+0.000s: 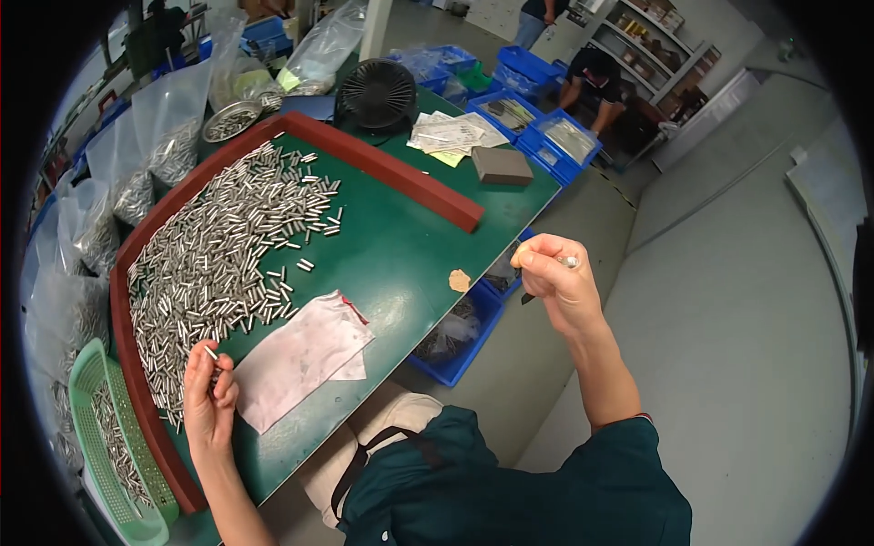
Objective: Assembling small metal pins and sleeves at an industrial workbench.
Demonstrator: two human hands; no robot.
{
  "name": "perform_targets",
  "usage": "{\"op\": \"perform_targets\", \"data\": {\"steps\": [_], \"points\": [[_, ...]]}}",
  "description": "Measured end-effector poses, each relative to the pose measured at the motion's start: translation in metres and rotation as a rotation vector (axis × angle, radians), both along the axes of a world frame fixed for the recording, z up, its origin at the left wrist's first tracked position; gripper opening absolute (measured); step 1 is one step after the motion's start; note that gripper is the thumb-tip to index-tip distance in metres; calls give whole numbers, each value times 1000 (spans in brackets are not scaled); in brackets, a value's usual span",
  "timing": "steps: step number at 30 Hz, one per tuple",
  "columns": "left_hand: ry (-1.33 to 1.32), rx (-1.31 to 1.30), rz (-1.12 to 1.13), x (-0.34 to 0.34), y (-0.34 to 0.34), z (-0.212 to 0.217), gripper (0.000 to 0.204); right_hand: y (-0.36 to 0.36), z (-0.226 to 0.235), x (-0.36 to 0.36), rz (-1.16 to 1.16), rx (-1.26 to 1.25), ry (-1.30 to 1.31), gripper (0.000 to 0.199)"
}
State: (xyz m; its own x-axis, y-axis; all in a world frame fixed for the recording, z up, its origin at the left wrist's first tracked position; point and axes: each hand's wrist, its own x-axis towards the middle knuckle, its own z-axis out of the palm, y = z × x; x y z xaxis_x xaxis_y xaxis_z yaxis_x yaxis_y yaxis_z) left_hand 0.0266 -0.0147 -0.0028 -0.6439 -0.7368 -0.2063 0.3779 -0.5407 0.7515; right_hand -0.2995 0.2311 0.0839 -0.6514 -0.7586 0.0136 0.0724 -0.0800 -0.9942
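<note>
Over the near edge of the heap of small metal pins (pixel 228 237), my left hand (pixel 211 400) is closed, with one metal pin (pixel 211 353) at its curled fingers. Beside it on the green table lies a folded pale pink cloth (pixel 296 359). My right hand (pixel 563 282) is raised beyond the table's right edge, its fingers closed round a slim tool (pixel 570 262). A shiny end shows on top of the fist and a dark bit below it; the rest is hidden. A small tan scrap (pixel 460 280) lies on the table nearest this hand.
A dark red raised border (pixel 391 173) fences the pins. A green basket (pixel 86 382) with pins and clear bags of pins (pixel 173 150) stand at the left. Farther back are a black fan (pixel 376 96), papers (pixel 446 132) and a brown block (pixel 503 166). Blue bins (pixel 469 350) sit below. Two people are beyond.
</note>
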Motion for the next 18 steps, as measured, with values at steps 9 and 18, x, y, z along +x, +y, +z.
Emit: {"op": "perform_targets", "data": {"steps": [9,18], "points": [[1,-1,1,4,-9,-14,21,26,-2,-9,-75,8,1,14],[-54,27,-37,7,-6,-9,17,28,-33,-12,-281,45,-6,8]]}}
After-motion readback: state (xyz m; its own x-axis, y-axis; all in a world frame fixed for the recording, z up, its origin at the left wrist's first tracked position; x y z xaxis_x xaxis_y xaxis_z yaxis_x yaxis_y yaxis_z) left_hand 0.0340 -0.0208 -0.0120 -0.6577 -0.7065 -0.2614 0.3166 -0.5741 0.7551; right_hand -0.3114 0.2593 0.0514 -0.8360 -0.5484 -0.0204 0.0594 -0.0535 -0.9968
